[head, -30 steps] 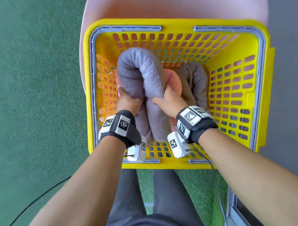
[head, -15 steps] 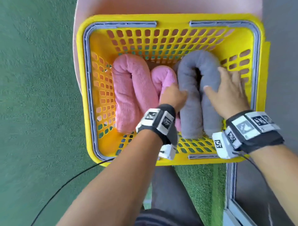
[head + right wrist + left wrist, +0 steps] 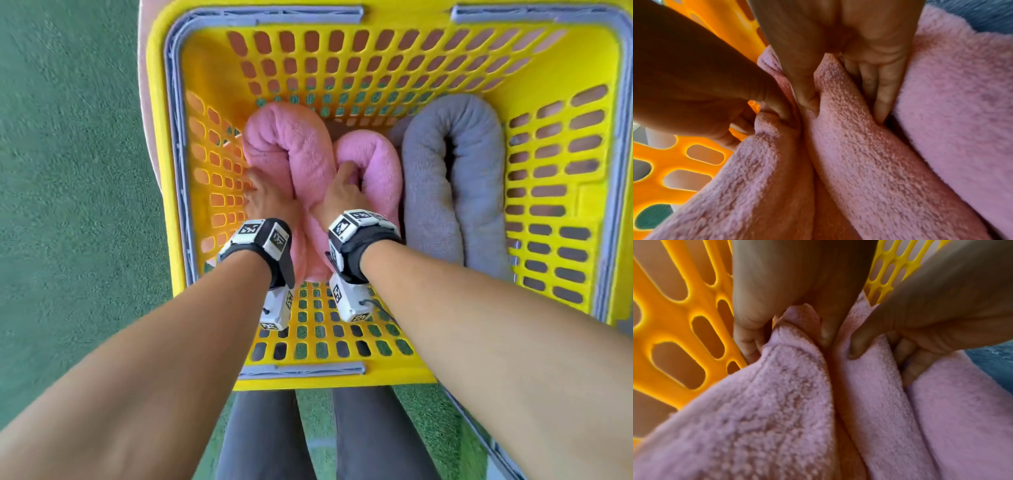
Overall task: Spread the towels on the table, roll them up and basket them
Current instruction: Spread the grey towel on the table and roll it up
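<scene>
Both hands have shifted from the grey towel (image 3: 452,178) to the left pink towel (image 3: 291,150) in the basket (image 3: 548,85); left hand (image 3: 270,202) and right hand (image 3: 342,198) each grip one of its folds.

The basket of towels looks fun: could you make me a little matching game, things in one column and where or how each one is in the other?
Things:
1. pink towel
2. grey towel
3. left hand
4. right hand

Places or states:
A. bent double by the right wall of the yellow basket
B. between the basket's left wall and the pink roll, gripping that roll
C. bent double in the left half of the basket, held by both hands
D. fingers tucked into the fold between two pink rolls

Pairs: 1-C, 2-A, 3-B, 4-D
</scene>
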